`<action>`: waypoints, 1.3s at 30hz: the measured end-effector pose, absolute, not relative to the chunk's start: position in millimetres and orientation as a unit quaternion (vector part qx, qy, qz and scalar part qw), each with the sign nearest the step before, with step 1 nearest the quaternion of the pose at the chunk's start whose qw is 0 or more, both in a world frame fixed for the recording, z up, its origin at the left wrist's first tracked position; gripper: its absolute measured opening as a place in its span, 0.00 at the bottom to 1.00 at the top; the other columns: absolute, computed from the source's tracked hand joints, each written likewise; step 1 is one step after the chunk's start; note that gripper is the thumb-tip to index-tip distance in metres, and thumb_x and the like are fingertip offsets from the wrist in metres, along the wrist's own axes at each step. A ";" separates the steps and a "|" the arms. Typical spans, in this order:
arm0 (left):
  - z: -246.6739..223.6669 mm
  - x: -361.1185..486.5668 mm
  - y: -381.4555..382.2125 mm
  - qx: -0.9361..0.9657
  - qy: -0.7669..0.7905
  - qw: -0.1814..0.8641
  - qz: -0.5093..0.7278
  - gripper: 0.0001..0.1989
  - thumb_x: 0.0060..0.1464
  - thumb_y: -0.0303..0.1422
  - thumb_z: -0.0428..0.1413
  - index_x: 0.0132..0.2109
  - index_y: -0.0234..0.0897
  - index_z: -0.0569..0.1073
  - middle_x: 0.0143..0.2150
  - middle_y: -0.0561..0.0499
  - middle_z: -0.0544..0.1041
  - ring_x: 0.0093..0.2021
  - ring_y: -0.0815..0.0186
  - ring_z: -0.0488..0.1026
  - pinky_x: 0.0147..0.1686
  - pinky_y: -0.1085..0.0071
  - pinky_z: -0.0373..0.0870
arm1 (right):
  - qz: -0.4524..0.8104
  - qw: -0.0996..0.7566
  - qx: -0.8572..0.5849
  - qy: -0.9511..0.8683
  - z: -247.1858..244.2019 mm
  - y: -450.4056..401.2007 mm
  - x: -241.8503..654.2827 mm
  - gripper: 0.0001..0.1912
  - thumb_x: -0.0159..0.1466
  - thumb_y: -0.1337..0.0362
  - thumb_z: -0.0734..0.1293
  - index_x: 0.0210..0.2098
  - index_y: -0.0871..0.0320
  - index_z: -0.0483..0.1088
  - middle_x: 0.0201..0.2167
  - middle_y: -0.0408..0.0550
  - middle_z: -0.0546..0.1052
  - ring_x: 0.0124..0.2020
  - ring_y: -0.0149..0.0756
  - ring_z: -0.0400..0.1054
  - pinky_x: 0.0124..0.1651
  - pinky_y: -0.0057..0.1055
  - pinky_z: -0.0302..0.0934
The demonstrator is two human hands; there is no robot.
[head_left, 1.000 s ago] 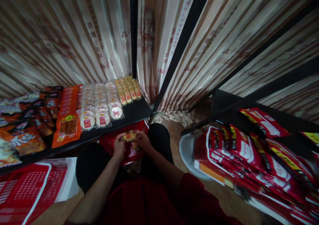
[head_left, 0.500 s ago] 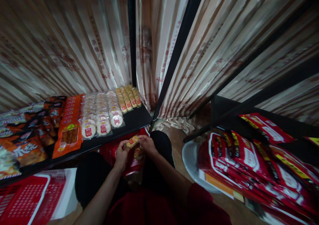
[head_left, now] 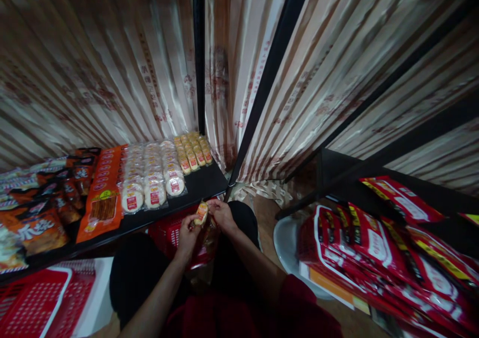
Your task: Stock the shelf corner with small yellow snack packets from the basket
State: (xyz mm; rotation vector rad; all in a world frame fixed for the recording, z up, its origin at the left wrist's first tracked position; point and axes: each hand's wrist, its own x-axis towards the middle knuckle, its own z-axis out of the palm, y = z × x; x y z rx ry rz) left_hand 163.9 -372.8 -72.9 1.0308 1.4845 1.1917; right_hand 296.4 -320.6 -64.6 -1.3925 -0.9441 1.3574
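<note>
A small oval pastry [head_left: 202, 212] in a clear wrapper, yellow with an orange-red label, is held upright between the thumb and fingers of my left hand [head_left: 189, 236]. My right hand [head_left: 223, 217] is closed in a pinch just right of the pastry; whether it grips the wrapper's edge or something else, I cannot make out. Below both hands, between my knees, stands a red basket [head_left: 164, 233] with clear, shiny packaging at its right side. Rows of similar small pastries [head_left: 192, 151] lie at the right end of the black shelf [head_left: 205, 181].
Left along the shelf lie round white wrapped cakes [head_left: 155, 193], orange flat packs [head_left: 101, 198] and orange snack bags [head_left: 41, 228]. Red baskets [head_left: 33, 293] stand at lower left. Heaped red packets [head_left: 374, 238] fill the right side, near a grey stool [head_left: 286, 243]. Black posts [head_left: 267, 86] and curtains are behind.
My left hand has moved slightly right and tilted the pastry from lying lengthwise to more upright. My right hand has shifted slightly up, its fingers now at the pastry's right side.
</note>
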 end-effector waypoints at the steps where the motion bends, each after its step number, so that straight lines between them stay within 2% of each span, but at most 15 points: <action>1: -74.1 164.2 -372.8 0.424 0.604 0.467 0.488 0.12 0.39 0.31 0.57 0.36 0.36 0.74 0.39 0.49 0.74 0.43 0.63 0.70 0.50 0.62 0.63 | 0.552 0.467 -0.569 -0.391 -64.1 -319.6 295.9 0.10 0.48 0.61 0.65 0.28 0.59 0.72 0.17 0.39 0.70 0.19 0.26 0.61 0.23 0.22 0.55; 10: -70.4 168.8 -375.3 0.397 0.581 0.495 0.510 0.13 0.39 0.32 0.57 0.36 0.35 0.72 0.39 0.48 0.75 0.41 0.65 0.72 0.47 0.66 0.65 | 0.512 0.442 -0.589 -0.442 -58.8 -312.0 289.3 0.09 0.50 0.64 0.62 0.28 0.58 0.73 0.22 0.41 0.74 0.24 0.30 0.67 0.29 0.26 0.62; 17: -62.8 172.6 -371.8 0.357 0.592 0.500 0.522 0.15 0.38 0.35 0.58 0.35 0.35 0.68 0.35 0.49 0.75 0.36 0.66 0.73 0.41 0.67 0.68 | 0.515 0.436 -0.581 -0.456 -51.0 -309.2 285.9 0.09 0.51 0.63 0.63 0.28 0.58 0.73 0.23 0.42 0.75 0.25 0.30 0.67 0.29 0.26 0.61; 22: -63.7 171.4 -365.3 0.325 0.617 0.466 0.544 0.13 0.37 0.33 0.58 0.34 0.36 0.66 0.31 0.51 0.74 0.32 0.68 0.73 0.38 0.68 0.69 | 0.522 0.434 -0.574 -0.458 -48.1 -303.6 281.4 0.09 0.51 0.64 0.62 0.29 0.58 0.73 0.23 0.42 0.75 0.24 0.30 0.67 0.28 0.25 0.61; 28: -65.9 172.0 -357.2 0.345 0.606 0.474 0.538 0.11 0.38 0.32 0.56 0.33 0.36 0.68 0.29 0.50 0.75 0.29 0.68 0.73 0.35 0.69 0.69 | 0.490 0.447 -0.567 -0.489 -48.0 -294.9 279.4 0.09 0.52 0.64 0.62 0.30 0.59 0.73 0.27 0.45 0.76 0.28 0.32 0.69 0.34 0.28 0.64; 34: -63.9 175.8 -351.0 0.352 0.603 0.460 0.548 0.08 0.38 0.29 0.55 0.31 0.36 0.68 0.28 0.51 0.76 0.29 0.67 0.73 0.35 0.69 0.69 | 0.455 0.455 -0.585 -0.493 -53.2 -292.6 282.7 0.13 0.52 0.62 0.62 0.35 0.59 0.72 0.30 0.47 0.76 0.31 0.34 0.70 0.38 0.32 0.67; 39: -53.0 178.4 -344.8 0.350 0.611 0.453 0.547 0.08 0.38 0.30 0.55 0.31 0.36 0.68 0.28 0.51 0.75 0.29 0.67 0.73 0.36 0.68 0.70 | 0.446 0.485 -0.589 -0.468 -55.6 -295.7 282.8 0.12 0.52 0.62 0.62 0.35 0.58 0.70 0.30 0.46 0.76 0.32 0.33 0.71 0.39 0.32 0.67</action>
